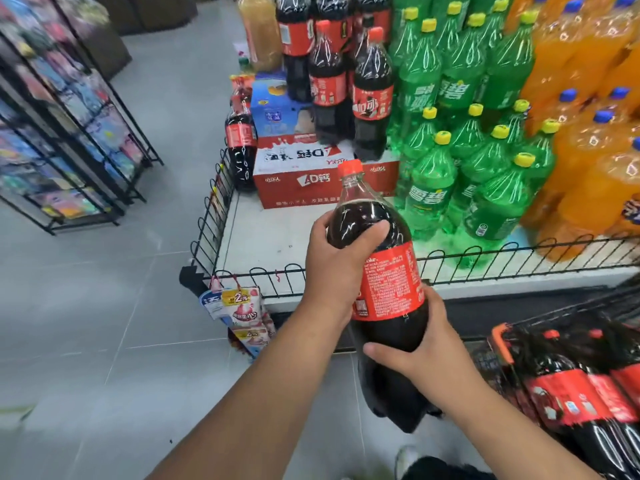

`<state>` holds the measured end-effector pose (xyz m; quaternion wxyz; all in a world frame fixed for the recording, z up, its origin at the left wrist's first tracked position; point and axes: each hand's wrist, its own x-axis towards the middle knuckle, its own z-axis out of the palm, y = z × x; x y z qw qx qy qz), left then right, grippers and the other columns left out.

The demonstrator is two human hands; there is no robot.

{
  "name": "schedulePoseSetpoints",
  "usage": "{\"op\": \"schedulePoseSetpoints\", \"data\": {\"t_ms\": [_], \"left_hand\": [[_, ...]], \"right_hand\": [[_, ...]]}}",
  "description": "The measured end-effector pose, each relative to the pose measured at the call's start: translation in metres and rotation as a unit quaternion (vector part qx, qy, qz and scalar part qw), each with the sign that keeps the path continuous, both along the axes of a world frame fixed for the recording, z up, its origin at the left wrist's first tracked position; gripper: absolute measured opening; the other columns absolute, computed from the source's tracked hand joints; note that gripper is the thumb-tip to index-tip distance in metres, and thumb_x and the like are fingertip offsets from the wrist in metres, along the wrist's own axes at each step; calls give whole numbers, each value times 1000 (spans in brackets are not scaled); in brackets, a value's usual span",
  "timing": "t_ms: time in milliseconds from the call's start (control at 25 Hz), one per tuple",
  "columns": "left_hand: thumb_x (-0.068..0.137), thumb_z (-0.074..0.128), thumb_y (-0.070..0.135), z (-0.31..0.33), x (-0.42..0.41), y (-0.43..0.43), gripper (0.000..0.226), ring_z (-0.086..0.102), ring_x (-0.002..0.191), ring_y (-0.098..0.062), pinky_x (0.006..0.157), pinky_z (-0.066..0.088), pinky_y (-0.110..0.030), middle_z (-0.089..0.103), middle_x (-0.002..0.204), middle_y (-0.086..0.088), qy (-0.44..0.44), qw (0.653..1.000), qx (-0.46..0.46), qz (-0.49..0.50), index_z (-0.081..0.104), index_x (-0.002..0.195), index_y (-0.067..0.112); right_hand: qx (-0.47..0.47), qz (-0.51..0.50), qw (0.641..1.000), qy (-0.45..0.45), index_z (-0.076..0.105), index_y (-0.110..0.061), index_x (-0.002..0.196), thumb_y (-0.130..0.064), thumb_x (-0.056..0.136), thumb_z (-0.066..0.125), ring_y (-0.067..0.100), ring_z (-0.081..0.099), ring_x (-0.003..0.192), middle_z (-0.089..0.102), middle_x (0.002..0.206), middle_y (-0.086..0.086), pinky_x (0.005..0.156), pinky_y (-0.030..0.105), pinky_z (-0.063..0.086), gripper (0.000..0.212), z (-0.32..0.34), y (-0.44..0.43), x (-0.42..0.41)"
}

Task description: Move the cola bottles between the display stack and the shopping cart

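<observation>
A person holds one big cola bottle (391,282) in the air with both hands. The left hand (339,258) wraps around the round top part of the bottle, just under the neck, with the fingers curled tight on it. The right hand (426,348) grips the dark lower part, below the red label, with the thumb across the front. The bottle stands almost straight up, and its red cap (350,168) is on top. It hangs over the front edge of the white display stand (270,237), just above the low black wire fence (485,258).

On the stand, more cola bottles (372,95) stand on a red box (325,181). One other cola bottle (240,150) stands alone, left of the box. A blue box (273,109) sits behind it. Green soda bottles (429,192) with yellow caps are stacked to the right of the cola. Orange soda bottles (588,168) are further right.

The shopping cart (500,344) is at the lower right, near the right hand. Several cola bottles (568,393) lie on their sides in it.

Small snack packs (242,306) hang from the corner of the fence. A black wire rack (69,133) full of colorful packs stands on the left, on the grey tile floor (104,306).
</observation>
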<state>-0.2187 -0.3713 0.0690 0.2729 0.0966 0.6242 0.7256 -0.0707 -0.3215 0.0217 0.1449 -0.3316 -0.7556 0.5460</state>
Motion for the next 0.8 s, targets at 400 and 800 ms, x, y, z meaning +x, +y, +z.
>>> {"op": "schedulePoseSetpoints", "data": {"t_ms": [400,800], "left_hand": [[54,89,44,0,-77,27,72,75,99,-23,89,61,-52,75,112,1,21,997,-37,69,59,119,38],[55,90,41,18,-159,107,79,75,100,-19,93,60,-51,74,112,2,58,988,-74,126,57,126,32]], "right_hand": [[-37,76,996,11,30,-52,123,-46,45,92,-16,56,101,58,114,-27,84,12,43,100,-9,47,-91],[-54,154,986,20,26,-48,128,-52,42,88,-1,57,110,56,120,-21,95,25,46,107,1,144,-188]]}}
